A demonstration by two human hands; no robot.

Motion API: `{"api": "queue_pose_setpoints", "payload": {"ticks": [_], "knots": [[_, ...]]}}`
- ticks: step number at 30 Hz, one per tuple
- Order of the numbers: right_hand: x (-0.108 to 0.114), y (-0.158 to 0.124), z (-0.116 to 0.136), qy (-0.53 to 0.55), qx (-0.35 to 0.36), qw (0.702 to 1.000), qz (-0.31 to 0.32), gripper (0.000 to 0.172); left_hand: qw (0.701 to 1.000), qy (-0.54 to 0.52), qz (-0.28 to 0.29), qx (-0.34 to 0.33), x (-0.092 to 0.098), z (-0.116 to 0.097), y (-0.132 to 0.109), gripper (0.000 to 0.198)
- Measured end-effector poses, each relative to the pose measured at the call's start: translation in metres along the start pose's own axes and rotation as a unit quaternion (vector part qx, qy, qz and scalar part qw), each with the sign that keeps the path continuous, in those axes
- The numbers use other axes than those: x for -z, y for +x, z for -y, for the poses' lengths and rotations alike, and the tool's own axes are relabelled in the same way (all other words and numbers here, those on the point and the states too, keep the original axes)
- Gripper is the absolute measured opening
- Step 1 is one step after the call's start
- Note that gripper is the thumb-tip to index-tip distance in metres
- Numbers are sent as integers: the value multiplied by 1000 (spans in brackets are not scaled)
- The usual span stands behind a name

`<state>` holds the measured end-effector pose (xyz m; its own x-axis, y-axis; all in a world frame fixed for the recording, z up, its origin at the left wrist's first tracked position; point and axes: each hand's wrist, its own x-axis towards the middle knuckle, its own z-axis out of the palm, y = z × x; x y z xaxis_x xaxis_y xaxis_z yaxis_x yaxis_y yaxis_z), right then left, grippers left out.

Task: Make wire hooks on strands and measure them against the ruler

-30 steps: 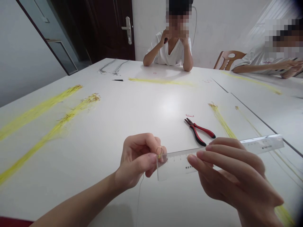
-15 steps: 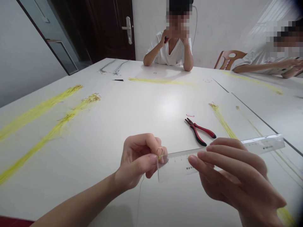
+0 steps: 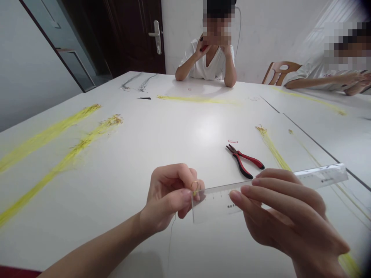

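Between the thumb and fingers of my left hand (image 3: pixel 171 195) is a small gold fish hook (image 3: pixel 194 185), its bend standing up at the end of a clear ruler (image 3: pixel 208 202). Yellow shows at the lower part of the hook, and a thin line (image 3: pixel 171 235) hangs below the hand. My right hand (image 3: pixel 286 208) is closed on the ruler's middle, thumb on the near side and fingers along the upper edge. Just beyond the ruler lie pliers (image 3: pixel 242 159) with red and black handles, touched by neither hand.
Yellow line bundles with gold hooks (image 3: pixel 84 143) lie on the left; another bundle (image 3: pixel 272 148) is on the right. Grey strands (image 3: pixel 142 83) and a black pointed tool (image 3: pixel 145 98) lie at the back. Two people sit across the white table (image 3: pixel 174 131), one holding a red-handled tool (image 3: pixel 204 48).
My hands, the hook and the ruler have shifted very slightly to the left; both grips stay the same. Across the table, the person's red-handled tool has turned a little.
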<state>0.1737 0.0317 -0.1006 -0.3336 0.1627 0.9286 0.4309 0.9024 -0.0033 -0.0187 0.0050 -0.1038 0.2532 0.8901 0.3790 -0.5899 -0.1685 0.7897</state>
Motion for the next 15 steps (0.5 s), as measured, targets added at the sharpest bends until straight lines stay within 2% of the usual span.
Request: {"api": "queue_pose_setpoints", "payload": {"ticks": [15], "knots": [[-1,0,2,-6,-8,1000,4,12,1000,-3,-7,4,-2,-1,1,10]]}}
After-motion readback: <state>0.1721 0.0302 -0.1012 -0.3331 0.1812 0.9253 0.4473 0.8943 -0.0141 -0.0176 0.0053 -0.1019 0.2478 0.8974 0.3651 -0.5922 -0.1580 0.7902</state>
